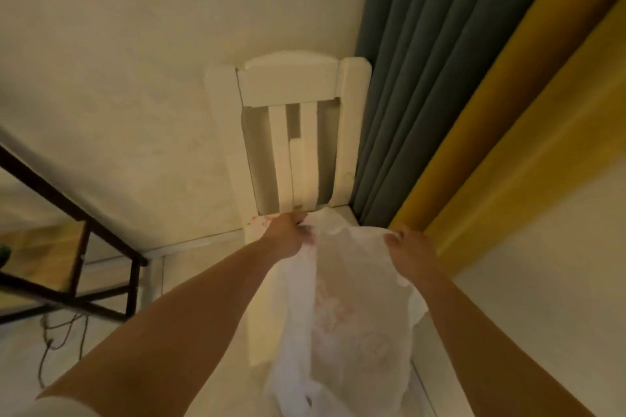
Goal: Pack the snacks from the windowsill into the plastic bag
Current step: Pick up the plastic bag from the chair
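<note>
gripping one plastic bag (352, 298), two hands, left (286, 235) and right (408, 249), before one chair (291, 85)

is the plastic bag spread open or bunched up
Spread open: the left hand and right hand grip opposite edges of the plastic bag, pulling them apart.

The faint pink print on the plastic bag (342, 318) is unreadable.

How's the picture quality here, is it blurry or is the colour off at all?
Head view: warm yellowish light tints the wall and white chair; the whole frame is soft, and the plastic bag held by the left hand and right hand looks smeared; wide-angle distortion splays the curtains and the forearms.
</note>
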`<state>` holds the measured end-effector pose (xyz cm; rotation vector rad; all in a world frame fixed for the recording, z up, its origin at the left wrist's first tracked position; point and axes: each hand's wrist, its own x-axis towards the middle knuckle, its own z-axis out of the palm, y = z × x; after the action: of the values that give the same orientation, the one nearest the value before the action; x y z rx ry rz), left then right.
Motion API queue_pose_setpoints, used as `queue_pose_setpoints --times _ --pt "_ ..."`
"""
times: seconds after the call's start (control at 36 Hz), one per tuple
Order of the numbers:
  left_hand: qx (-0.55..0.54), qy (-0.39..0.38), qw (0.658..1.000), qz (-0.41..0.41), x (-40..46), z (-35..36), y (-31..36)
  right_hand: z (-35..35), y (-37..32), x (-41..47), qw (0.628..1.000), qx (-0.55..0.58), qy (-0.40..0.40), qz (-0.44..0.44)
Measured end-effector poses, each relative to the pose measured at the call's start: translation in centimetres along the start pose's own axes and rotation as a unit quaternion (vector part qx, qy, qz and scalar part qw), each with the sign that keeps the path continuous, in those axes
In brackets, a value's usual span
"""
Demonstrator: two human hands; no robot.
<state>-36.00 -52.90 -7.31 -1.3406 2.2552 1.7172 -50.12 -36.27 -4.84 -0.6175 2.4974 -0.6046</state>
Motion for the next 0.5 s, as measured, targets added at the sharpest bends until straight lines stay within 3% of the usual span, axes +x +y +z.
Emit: queue_pose_setpoints --times 0.11,0.22,0.33,0.39,0.44,0.5 --pt "0.045 -0.068 0.996 0.039 -5.1 1.2 2.4 1.5 0.0 -4.7 0.997 0.063 -0.01 -0.053" --pt "0.042 -0.11 0.992 0.038 -9.3 2.0 3.4 2.4 0.6 -7.2 0.985 -0.103 0.017 -0.135" --pt "-0.065 -0.155 0.986 -0.007 -12.8 2.8 3.4 2.2 2.6 -8.8 0.968 -0.212 0.045 -0.124" --pt "-0.076 -0.153 0.985 0.014 -14.1 2.3 2.9 1.6 4.0 -9.8 0.982 -0.168 0.04 -0.075" --pt "0.034 -0.145 0.988 0.049 -15.3 1.7 2.0 0.5 5.4 -11.0 0.998 -0.057 0.021 -0.029" --pt "0.257 -0.105 0.958 0.076 -16.0 1.6 0.5 -0.6 6.5 -12.5 0.999 0.021 0.029 -0.026"
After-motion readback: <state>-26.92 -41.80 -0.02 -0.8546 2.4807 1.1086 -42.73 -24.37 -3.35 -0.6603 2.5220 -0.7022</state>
